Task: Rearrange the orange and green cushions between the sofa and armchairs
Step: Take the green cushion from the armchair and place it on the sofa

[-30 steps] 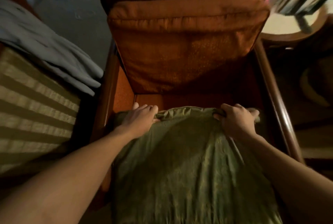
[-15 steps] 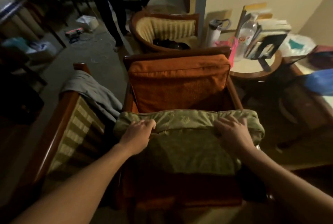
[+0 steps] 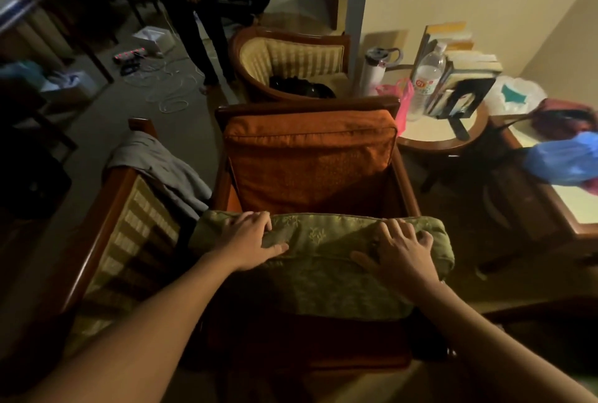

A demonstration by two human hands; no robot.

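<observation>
A green patterned cushion [image 3: 323, 270] is held up in front of a wooden armchair [image 3: 307, 108]. My left hand [image 3: 252, 240] grips its top edge on the left, and my right hand [image 3: 398, 250] grips the top edge on the right. An orange cushion [image 3: 310, 159] leans upright against the armchair's back, behind the green one. The armchair's orange seat is mostly hidden by the green cushion.
A striped chair [image 3: 129, 234] with a grey cloth [image 3: 161, 166] stands at the left. A round side table [image 3: 443, 133] with books and bottles is at the right. A curved chair [image 3: 291, 62] and a standing person [image 3: 200, 14] are behind. Cables lie on the floor.
The green cushion has come up off the seat and towards me, held by its top edge. The camera has tilted up, showing more of the room.
</observation>
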